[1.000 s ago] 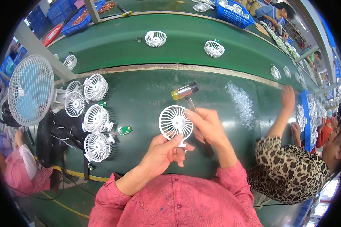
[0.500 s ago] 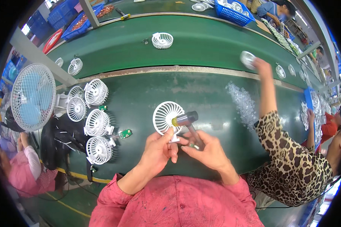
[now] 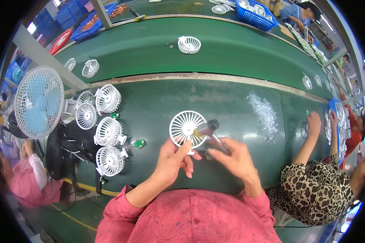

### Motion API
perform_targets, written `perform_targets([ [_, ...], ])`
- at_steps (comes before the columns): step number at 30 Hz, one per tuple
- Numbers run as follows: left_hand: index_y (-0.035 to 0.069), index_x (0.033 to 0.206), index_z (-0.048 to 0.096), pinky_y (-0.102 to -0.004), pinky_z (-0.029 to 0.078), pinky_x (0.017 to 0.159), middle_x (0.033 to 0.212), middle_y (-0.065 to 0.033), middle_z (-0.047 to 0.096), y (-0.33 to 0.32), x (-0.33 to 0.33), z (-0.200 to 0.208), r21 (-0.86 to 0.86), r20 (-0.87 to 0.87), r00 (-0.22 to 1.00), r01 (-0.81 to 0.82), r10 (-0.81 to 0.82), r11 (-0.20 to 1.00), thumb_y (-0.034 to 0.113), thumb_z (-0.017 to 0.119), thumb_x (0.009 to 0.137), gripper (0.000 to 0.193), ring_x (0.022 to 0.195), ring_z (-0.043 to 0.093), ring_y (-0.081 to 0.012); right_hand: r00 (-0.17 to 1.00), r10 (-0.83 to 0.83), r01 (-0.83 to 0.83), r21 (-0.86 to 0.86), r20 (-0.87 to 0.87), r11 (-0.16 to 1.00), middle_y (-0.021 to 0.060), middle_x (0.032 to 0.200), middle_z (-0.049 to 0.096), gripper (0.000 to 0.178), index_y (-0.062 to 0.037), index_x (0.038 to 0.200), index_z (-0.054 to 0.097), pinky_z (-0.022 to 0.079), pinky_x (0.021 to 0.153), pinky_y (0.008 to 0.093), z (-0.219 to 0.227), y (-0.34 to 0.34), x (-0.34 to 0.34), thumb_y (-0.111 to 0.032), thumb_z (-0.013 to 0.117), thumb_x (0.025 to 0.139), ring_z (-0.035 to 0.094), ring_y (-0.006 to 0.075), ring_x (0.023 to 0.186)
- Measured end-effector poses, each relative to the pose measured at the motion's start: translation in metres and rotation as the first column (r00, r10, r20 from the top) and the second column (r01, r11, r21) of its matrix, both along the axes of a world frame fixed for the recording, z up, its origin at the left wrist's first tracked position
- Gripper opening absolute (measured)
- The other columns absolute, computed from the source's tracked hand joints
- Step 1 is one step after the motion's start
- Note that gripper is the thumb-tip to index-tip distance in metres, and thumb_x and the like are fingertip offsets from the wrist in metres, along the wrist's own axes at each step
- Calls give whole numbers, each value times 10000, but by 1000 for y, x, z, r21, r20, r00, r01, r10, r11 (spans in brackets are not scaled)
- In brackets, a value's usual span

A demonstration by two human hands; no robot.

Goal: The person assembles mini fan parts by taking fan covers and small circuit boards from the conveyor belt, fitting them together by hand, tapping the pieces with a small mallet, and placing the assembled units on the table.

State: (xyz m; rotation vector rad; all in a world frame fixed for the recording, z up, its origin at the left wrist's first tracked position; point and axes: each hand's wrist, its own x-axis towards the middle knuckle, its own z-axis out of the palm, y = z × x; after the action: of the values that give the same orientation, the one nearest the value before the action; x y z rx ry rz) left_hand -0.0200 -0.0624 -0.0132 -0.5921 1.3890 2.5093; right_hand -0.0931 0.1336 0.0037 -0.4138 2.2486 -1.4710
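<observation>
green surface (image 3: 158, 109), belt (image 3: 231, 44) behind. left hand (image 3: 175, 158) pinches fan grille (image 3: 187, 128) at its lower edge, just above the surface; right hand (image 3: 236, 158) is closed round a screwdriver (image 3: 210, 131) over it. risk: the tip slips and the grille twists loose. finished fans (image 3: 108, 133) crowd the left; a co-worker's arm (image 3: 308, 139) reaches in on the right.

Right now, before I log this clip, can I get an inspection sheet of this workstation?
Surface: dark green bench, scuffed; green conveyor belt behind.
Job's things: white fan grille, screwdriver against it.
Clutter: finished white fans at left, small green circuit board, pile of clear bits.
Hands: left hand holds the grille's base; right hand grips the screwdriver.
Cables: black cords at left edge.
Surroundings: co-worker's hand on the bench, blue crate.
</observation>
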Motion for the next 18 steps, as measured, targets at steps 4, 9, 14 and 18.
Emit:
perform_targets([
  [4,-10,1152,514,-289,506,399,873,-176,672,-2,-1,-3,94,51,999,-18,13,995,303,535,1012,343,480,575,-152,954,94,-31,219,-285,975,153,845,656,184,13,1010,662,497,616,328,18,-4,4,-84,707,861,614,282,653],
  [9,33,945,601,-296,511,419,706,-91,640,10,3,-9,212,165,986,-18,-17,977,458,625,939,425,537,626,-159,817,331,-260,211,-471,942,129,1034,648,262,-22,1078,647,556,620,407,15,-20,23,-44,680,819,671,342,774],
  [14,22,952,593,-301,514,420,746,-79,645,8,7,2,373,267,960,-21,-86,928,489,627,925,470,555,640,-178,765,456,-265,422,-455,867,108,1056,629,334,-46,1112,627,548,585,421,7,-27,24,-4,662,783,663,334,734],
  [18,3,1071,553,-302,541,487,925,-125,665,2,11,8,196,164,986,-8,-25,981,378,570,989,384,626,645,-181,859,104,-109,20,-501,994,116,878,663,106,-18,870,663,522,587,360,0,-23,9,-49,732,797,655,257,660],
])
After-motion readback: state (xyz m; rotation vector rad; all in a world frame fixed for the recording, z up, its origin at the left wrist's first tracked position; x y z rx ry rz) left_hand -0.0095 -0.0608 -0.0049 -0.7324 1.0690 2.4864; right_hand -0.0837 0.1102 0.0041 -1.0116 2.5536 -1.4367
